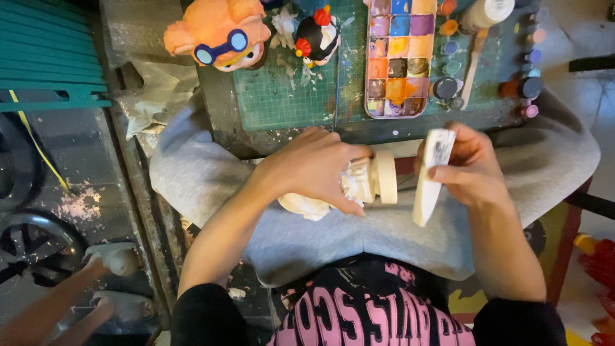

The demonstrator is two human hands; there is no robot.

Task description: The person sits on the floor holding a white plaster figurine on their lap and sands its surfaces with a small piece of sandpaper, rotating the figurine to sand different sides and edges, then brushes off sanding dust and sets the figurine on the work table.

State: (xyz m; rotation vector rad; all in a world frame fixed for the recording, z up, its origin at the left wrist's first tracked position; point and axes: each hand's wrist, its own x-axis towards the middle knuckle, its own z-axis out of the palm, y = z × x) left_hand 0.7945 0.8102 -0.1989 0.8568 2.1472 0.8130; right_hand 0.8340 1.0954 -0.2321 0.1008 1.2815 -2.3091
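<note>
My left hand (314, 168) grips a white unpainted plaster figurine (375, 179) lying sideways over my lap, its round base facing right. A flat white sanding block (432, 176) is held upright in my right hand (471, 166), just right of the figurine's base and apart from it. Both hands hover above my grey-trousered knees (301, 243), in front of the work table's edge.
A green cutting mat (288, 96) on the table carries an orange painted figurine (221, 32), a black-and-white figurine (317, 35), a paint palette (398, 57), small paint pots (448, 86) and a wooden stick (473, 67). Another person's hand (96, 269) holds a white figure at lower left.
</note>
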